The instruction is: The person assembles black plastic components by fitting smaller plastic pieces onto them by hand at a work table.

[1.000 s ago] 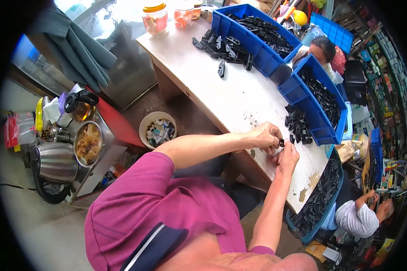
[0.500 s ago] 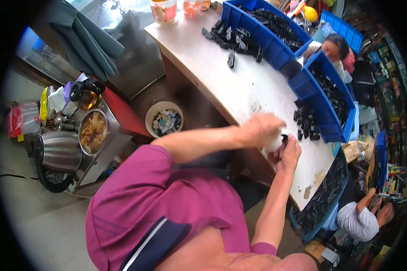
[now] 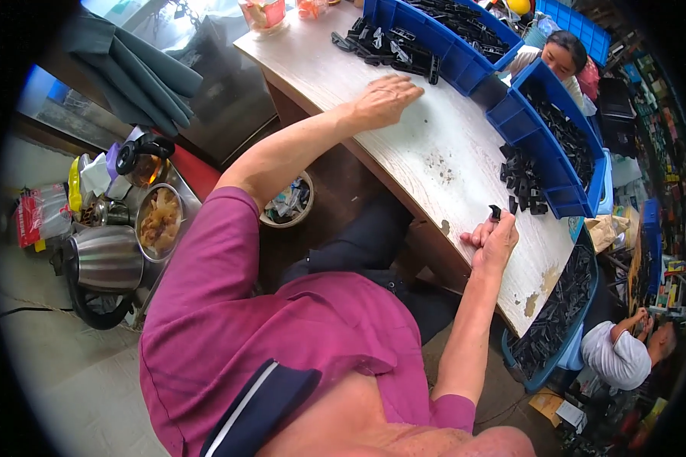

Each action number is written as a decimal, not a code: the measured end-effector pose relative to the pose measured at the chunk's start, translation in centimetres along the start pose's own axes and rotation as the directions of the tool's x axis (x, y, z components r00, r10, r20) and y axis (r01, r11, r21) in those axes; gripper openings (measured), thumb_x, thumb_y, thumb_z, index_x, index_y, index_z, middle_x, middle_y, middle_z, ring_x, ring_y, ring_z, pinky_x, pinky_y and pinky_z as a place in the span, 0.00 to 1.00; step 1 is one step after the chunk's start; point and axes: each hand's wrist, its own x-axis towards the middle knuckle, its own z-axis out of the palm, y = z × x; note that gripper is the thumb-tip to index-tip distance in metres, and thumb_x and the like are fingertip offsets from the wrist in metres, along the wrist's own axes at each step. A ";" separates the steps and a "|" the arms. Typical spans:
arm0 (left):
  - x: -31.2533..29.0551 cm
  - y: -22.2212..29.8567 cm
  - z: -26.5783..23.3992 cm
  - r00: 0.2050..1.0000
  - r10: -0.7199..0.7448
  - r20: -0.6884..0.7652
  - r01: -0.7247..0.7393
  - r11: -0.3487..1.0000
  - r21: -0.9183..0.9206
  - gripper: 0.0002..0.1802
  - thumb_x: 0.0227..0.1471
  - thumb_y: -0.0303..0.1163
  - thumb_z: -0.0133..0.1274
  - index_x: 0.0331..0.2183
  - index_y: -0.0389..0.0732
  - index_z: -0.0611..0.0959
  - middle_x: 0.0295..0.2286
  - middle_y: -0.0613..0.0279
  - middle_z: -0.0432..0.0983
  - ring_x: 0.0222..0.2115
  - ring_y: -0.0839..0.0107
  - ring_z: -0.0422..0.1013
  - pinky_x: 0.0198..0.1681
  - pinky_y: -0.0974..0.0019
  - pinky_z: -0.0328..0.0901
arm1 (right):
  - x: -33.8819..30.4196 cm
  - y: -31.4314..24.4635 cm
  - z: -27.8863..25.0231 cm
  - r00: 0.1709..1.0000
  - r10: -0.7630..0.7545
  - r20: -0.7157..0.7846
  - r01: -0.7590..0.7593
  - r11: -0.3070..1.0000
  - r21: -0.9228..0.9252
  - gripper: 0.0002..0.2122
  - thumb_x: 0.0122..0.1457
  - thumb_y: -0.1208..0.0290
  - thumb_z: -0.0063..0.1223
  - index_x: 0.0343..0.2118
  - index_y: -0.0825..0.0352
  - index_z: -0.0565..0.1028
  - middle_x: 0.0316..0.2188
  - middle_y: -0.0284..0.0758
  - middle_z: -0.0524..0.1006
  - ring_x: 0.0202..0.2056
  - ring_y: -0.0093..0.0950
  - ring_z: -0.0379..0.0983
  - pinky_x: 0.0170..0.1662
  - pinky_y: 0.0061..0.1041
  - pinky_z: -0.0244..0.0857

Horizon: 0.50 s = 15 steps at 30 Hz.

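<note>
My left hand (image 3: 389,101) is palm down over the white tabletop (image 3: 411,137), its fingers stretched out. It is just below a loose pile of black plastic parts (image 3: 396,52), and whatever is under the palm is hidden. Nearer the table's right end, my right hand (image 3: 493,242) is closed, with a small black plastic part (image 3: 495,212) sticking up between thumb and forefinger. Its other fingers are curled. A second heap of black parts (image 3: 521,180) lies just beyond this hand.
Two blue bins (image 3: 465,72) (image 3: 530,135) of black parts line the far edge. A teal tub (image 3: 527,375) with more stands at the table's right end. A waste bucket (image 3: 310,199) is by the near edge. One person (image 3: 562,57) is behind the bins, another (image 3: 616,354) farther right.
My hands were close together around the small black part. The left has swung away to the far left, over where a single loose part lay. The right keeps hold of its part.
</note>
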 end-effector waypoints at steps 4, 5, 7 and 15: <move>0.8 4.6 -0.1 0.992 0.127 0.012 -0.124 0.980 -0.153 0.26 0.51 0.17 0.43 0.53 0.37 0.74 0.52 0.48 0.72 0.58 0.55 0.64 0.64 0.56 0.55 | 0.0 -0.1 -0.2 0.999 0.011 -0.037 -0.011 1.000 -0.001 0.17 0.61 0.59 0.41 0.18 0.62 0.63 0.08 0.26 0.55 0.10 0.21 0.55 0.14 0.31 0.69; 0.6 5.5 -0.2 0.985 0.169 -0.020 -0.170 0.973 -0.153 0.24 0.52 0.18 0.44 0.52 0.37 0.75 0.48 0.50 0.75 0.53 0.56 0.68 0.60 0.56 0.59 | 0.0 0.0 -0.2 0.999 0.017 -0.038 -0.016 1.000 0.013 0.17 0.61 0.59 0.40 0.18 0.62 0.63 0.08 0.26 0.55 0.10 0.21 0.55 0.15 0.31 0.69; 0.3 6.4 -0.3 0.985 0.159 -0.059 -0.168 0.968 -0.189 0.23 0.52 0.19 0.45 0.51 0.38 0.76 0.47 0.51 0.76 0.52 0.56 0.69 0.58 0.56 0.60 | 0.1 0.0 0.0 0.999 0.010 -0.040 -0.010 1.000 0.000 0.18 0.61 0.57 0.40 0.17 0.62 0.62 0.08 0.27 0.55 0.10 0.22 0.55 0.16 0.32 0.69; 0.4 5.7 -1.0 0.993 -0.117 0.026 0.119 0.990 -0.078 0.18 0.54 0.36 0.53 0.45 0.39 0.81 0.42 0.55 0.77 0.47 0.58 0.68 0.51 0.54 0.59 | 0.0 0.2 -0.2 0.998 -0.010 -0.066 0.012 1.000 0.029 0.17 0.61 0.58 0.40 0.19 0.63 0.63 0.09 0.26 0.56 0.10 0.21 0.55 0.15 0.31 0.69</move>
